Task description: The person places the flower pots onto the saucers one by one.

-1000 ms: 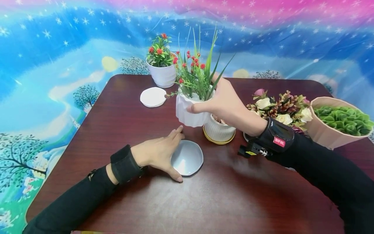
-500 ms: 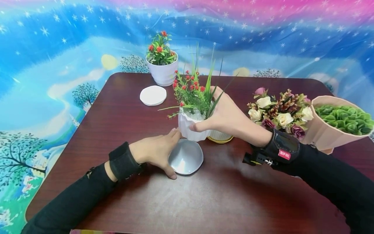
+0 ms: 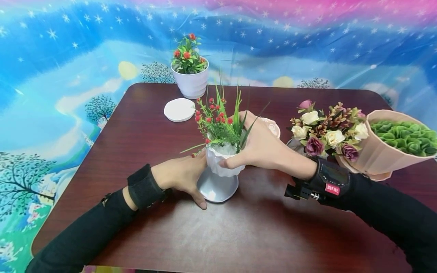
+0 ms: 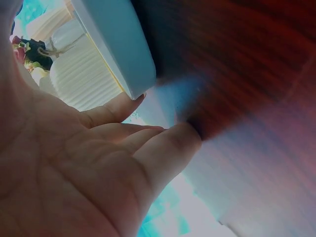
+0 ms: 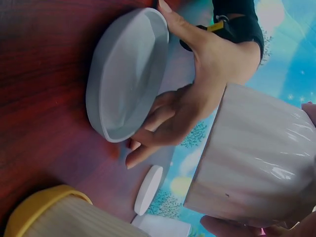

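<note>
My right hand grips a white fluted flowerpot with grass blades and small red flowers. The pot is held upright above a grey saucer on the table. In the right wrist view a gap shows between the pot's bare wall and the saucer. My left hand lies at the saucer's left side, thumb and fingers spread along its rim. In the left wrist view the palm faces the saucer and a fingertip touches its edge; the other fingers extend loosely.
A ribbed pot on a yellow saucer stands behind my right hand. Rose arrangement and pink pot of green succulents are at right. A red-flowered white pot and white saucer stand at the back.
My right hand has lowered the flowerpot toward me and slightly left, until it overlaps the grey saucer's far part in the head view. My left hand has barely shifted.
</note>
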A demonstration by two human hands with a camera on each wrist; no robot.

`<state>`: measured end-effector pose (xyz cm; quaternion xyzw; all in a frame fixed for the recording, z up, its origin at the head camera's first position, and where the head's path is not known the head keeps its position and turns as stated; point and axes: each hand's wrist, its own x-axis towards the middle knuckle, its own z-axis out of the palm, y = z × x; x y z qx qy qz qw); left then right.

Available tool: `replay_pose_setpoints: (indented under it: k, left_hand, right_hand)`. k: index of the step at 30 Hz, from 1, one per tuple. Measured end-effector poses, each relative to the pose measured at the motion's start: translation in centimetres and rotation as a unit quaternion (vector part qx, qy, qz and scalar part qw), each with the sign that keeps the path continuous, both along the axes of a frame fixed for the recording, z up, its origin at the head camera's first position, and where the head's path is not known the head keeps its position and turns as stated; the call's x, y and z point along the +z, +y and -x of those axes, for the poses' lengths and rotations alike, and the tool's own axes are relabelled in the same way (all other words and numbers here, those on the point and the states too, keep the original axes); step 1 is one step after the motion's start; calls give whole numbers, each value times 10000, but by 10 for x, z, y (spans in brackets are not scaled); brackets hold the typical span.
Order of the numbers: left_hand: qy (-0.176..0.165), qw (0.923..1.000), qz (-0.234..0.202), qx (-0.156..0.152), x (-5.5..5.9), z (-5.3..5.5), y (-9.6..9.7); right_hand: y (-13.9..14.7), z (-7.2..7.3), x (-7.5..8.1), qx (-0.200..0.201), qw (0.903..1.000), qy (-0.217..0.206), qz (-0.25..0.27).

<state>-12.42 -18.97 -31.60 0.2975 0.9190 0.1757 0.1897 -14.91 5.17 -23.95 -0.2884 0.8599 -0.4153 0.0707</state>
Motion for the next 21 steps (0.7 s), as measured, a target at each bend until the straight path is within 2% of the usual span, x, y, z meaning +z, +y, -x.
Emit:
replay_pose_setpoints:
  k: [4,10,19,21]
  left_hand:
    - [-91,9999,-42,57,1,1,1]
    - [45,9996,238,118,0,1,1]
    - [84,9992,53,380,-2,1,-2]
    - [170,9993,-24,335,-1,2,-3]
  right_hand:
    - [0,-3,-6,167,9998,66,79]
    - [1,-7,-12,343,9994,99,30]
    - [0,-10,-20,512,9985,171,-91]
    - [0,-10,-22,554,9982,224,-95]
